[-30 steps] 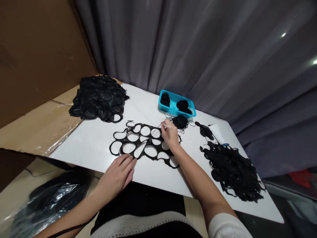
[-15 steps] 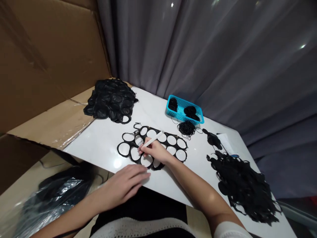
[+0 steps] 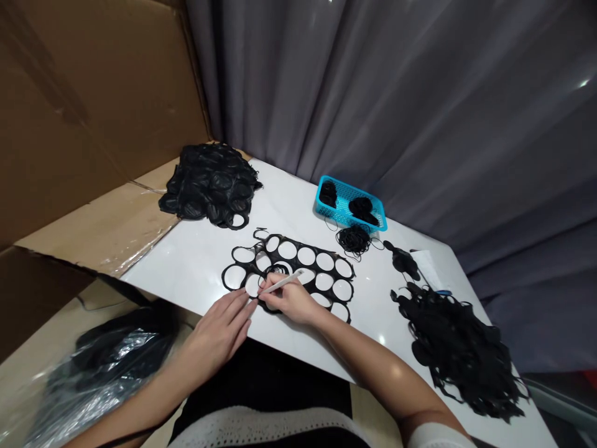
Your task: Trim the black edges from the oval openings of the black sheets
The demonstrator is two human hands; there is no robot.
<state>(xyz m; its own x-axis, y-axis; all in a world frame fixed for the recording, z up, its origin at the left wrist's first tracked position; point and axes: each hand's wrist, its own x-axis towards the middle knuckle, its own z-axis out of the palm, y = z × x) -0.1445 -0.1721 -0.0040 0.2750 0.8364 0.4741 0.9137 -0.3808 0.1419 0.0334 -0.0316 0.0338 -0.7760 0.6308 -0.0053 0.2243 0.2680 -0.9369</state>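
Note:
A thin black sheet (image 3: pixel 315 266) with rows of round holes lies flat on the white table. My right hand (image 3: pixel 291 302) grips a slim white pen-like tool (image 3: pixel 285 281), its lower tip down at the sheet's near edge. Next to it, my left hand (image 3: pixel 227 322) rests with its fingers stretched out, the fingertips on the sheet's near edge. Around one hole, just beyond the right hand, several thin black rings (image 3: pixel 278 269) show. What the tool's tip touches is too small to tell.
A heap of black sheets (image 3: pixel 212 183) sits at the far left beside cardboard (image 3: pixel 102 230). The blue basket (image 3: pixel 347 218) holds black ring bundles; another bundle (image 3: pixel 353 240) lies before it. Black scraps (image 3: pixel 461 348) pile up on the right near white paper (image 3: pixel 426 267). A plastic bag (image 3: pixel 107 367) is lower left.
My right hand has moved slightly nearer to me with the white tool, uncovering thin black rings. My left hand has shifted left and forward, onto the sheet's edge.

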